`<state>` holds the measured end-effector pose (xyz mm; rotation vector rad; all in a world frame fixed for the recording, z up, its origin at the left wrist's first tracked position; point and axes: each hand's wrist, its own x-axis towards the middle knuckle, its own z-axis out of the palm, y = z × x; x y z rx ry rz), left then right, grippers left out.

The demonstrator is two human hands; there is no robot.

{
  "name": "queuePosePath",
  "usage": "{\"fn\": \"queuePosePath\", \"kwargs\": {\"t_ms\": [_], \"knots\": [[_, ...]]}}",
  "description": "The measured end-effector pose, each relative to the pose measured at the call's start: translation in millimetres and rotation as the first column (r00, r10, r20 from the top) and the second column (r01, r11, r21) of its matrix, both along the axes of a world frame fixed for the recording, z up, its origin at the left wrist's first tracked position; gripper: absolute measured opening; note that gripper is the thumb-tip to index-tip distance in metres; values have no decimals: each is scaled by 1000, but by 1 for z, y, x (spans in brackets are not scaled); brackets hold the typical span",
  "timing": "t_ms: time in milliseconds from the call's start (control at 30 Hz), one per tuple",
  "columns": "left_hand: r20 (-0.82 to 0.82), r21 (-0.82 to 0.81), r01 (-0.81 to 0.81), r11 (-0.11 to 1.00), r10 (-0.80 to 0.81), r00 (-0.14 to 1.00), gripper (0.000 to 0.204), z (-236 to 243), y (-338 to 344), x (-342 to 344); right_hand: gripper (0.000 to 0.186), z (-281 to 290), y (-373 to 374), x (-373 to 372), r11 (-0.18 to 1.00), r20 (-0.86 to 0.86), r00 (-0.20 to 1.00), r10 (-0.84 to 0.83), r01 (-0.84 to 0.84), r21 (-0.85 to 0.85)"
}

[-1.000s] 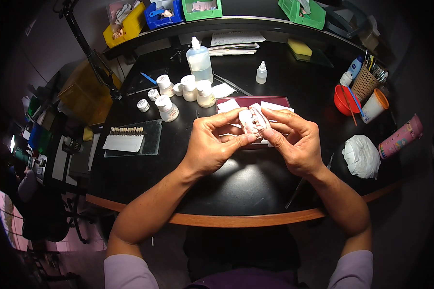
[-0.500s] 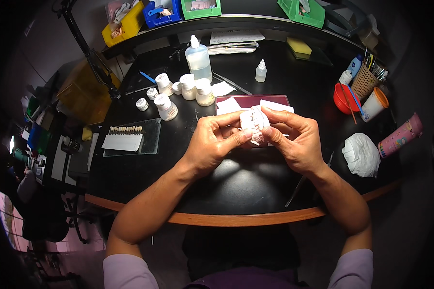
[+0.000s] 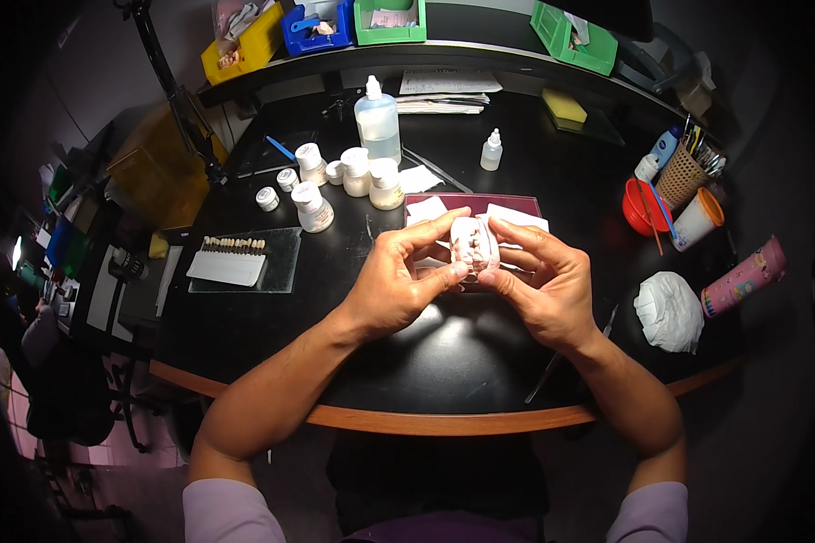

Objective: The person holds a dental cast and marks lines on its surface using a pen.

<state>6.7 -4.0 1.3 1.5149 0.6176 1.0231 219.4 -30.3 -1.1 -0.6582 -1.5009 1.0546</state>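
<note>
As it sits clamped between left hand (image 3: 391, 276) and right hand (image 3: 552, 290), the pale dental cast (image 3: 474, 244) lies at two o'clock from the former, ten from the latter. Long axis: roughly twelve to six. Grip: thumb and fingertips of each hand pressed to its own flank; both touch, neither is nearer. Maroon pad (image 3: 482, 200): just beyond, toward twelve. Jars (image 3: 387, 187): ten o'clock from cast.

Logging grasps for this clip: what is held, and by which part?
A pale dental cast: the left hand grips its left side, the right hand its right side.
</note>
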Motion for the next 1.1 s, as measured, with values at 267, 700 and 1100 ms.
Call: {"fn": "queuePosePath", "kwargs": {"t_ms": [267,700,1100], "knots": [[-12,58,-7,998,8,1000,64,-6,2,-1,62,1,0,-2,1000,27,1000,-5,5,-1],[-3,40,2,999,-2,1000,63,1,-1,1,61,1,1,-2,999,5,1000,0,0,46],[-1,75,-23,997,23,1000,62,-4,3,-1,59,0,2,0,1000,41,999,11,-12,26]]}}
